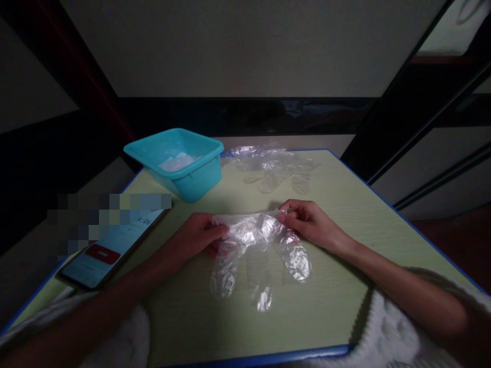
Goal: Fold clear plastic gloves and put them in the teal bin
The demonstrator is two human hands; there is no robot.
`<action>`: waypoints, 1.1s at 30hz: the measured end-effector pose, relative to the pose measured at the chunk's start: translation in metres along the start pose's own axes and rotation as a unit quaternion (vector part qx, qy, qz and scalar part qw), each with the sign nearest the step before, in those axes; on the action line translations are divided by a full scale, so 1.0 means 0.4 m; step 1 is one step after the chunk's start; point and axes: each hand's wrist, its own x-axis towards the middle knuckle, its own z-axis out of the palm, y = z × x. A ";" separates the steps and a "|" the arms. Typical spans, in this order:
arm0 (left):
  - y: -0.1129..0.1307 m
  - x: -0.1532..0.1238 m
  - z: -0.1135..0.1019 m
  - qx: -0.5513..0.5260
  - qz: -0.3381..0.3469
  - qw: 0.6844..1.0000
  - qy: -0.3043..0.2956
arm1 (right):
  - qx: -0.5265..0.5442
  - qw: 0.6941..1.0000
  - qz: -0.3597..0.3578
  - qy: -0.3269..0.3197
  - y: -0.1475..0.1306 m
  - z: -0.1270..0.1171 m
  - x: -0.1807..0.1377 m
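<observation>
Two bare hands spread a clear plastic glove (257, 232) above the near middle of a pale, blue-edged counter (322, 317), as I follow remotely through the head camera. The left grip (203, 232) is clamped on one end of the glove's upper edge, thumb against fingers; the right grip (309, 225) pinches the other end likewise, and the edge runs nearly straight between them.

The step in hand, as I judge it, is holding that edge stretched out sideways. In my view the next move calls for a light touch: both pinches secure, an easy, even pull, and a patient fingertip if the thin films cling together.

The glove itself is see-through, creased and glossy, catching white glints across its width and at its tips. Its finger-shaped lobes point toward the near side, the middle one reaching nearest; whether they rest on the counter or hang just over it, I cannot tell.

On the far side lies a loose pile of similar clear plastic (268, 171), right of a turquoise basin (203, 179) holding something white (178, 162). A phone (115, 243), screen lit, lies at the left.
</observation>
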 end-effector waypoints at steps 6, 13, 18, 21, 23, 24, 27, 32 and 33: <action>-0.036 0.022 -0.021 0.204 0.206 0.945 0.151 | -0.108 0.989 -0.069 0.067 0.005 -0.016 -0.002; -0.066 0.004 -0.005 0.383 0.454 0.791 0.147 | -0.364 0.893 -0.255 0.069 -0.021 -0.027 -0.036; -0.075 -0.022 0.011 0.435 0.459 0.771 0.071 | -0.406 0.874 -0.265 -0.022 -0.027 -0.029 -0.045; -0.078 -0.028 0.013 0.448 0.441 0.775 0.062 | -0.424 0.862 -0.270 -0.064 -0.027 -0.024 -0.047; -0.082 -0.025 0.011 0.454 0.427 0.780 0.059 | -0.443 0.852 -0.267 -0.080 -0.024 -0.019 -0.048; -0.083 -0.023 0.010 0.456 0.418 0.783 0.060 | -0.454 0.847 -0.263 -0.085 -0.022 -0.017 -0.048; -0.087 -0.014 0.008 0.459 0.399 0.792 0.057 | -0.485 0.833 -0.246 -0.098 -0.013 -0.013 -0.048; -0.084 -0.009 0.010 0.466 0.388 0.794 0.044 | -0.506 0.823 -0.234 -0.106 0.000 -0.013 -0.046; -0.083 -0.009 0.009 0.468 0.386 0.794 0.043 | -0.508 0.823 -0.233 -0.103 0.000 -0.013 -0.046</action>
